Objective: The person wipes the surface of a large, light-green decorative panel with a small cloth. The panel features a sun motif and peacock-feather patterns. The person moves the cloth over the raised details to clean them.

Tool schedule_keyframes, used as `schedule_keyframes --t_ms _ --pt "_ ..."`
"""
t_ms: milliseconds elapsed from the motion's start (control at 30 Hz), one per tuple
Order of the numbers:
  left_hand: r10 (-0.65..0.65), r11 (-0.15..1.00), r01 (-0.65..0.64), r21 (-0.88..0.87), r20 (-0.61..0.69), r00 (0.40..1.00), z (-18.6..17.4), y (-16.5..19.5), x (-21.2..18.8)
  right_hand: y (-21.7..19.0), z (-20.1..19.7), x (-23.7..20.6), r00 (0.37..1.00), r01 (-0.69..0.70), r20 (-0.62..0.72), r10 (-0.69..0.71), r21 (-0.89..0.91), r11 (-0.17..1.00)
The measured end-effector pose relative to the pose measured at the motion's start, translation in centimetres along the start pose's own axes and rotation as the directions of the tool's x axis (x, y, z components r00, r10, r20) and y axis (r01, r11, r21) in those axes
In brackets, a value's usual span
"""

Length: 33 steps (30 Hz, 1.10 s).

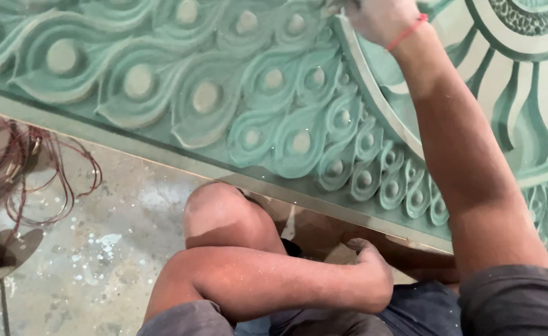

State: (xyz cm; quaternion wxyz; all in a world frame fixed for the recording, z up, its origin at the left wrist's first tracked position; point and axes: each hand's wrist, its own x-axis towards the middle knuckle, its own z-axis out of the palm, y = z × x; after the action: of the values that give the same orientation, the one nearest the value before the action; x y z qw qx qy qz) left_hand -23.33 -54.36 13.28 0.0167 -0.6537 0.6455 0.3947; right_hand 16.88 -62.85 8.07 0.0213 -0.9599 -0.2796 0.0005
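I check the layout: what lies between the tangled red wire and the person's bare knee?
In the head view, only bare dusty floor lies between the red wire and the knee.

No packages, labels, signs or screens anywhere in view.
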Motion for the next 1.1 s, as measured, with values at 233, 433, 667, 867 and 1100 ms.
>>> schedule_keyframes --t_ms 233,433,667,867,1100 --pt "-0.025 1.000 0.025 0.004 -0.018 1.000 -0.2 0.0 -0.2 -3.2 -0.6 0.5 0.988 0.134 -0.097 -0.117 0.202 0.970" --pt "-0.023 1.000 0.023 -0.003 0.037 0.999 0.2 0.2 0.7 -4.0 -0.1 0.2 0.998 -0.046 -0.048 0.048 0.041 0.998" --pt "-0.029 1.000 0.029 -0.006 0.025 0.999 0.3 0.2 0.5 -4.2 -0.8 0.1 0.956 0.176 -0.263 -0.126 0.175 0.969" --pt "0.007 0.996 -0.007 0.086 0.003 1.000 0.2 0.1 0.1 -4.6 -0.7 0.7 0.971 0.071 -0.234 -0.051 0.079 0.994" --pt "-0.062 0.998 0.062 0.005 -0.015 0.998 1.1 0.6 1.6 -5.4 -1.3 -0.7 0.890 0.342 -0.344 -0.299 0.071 0.937"
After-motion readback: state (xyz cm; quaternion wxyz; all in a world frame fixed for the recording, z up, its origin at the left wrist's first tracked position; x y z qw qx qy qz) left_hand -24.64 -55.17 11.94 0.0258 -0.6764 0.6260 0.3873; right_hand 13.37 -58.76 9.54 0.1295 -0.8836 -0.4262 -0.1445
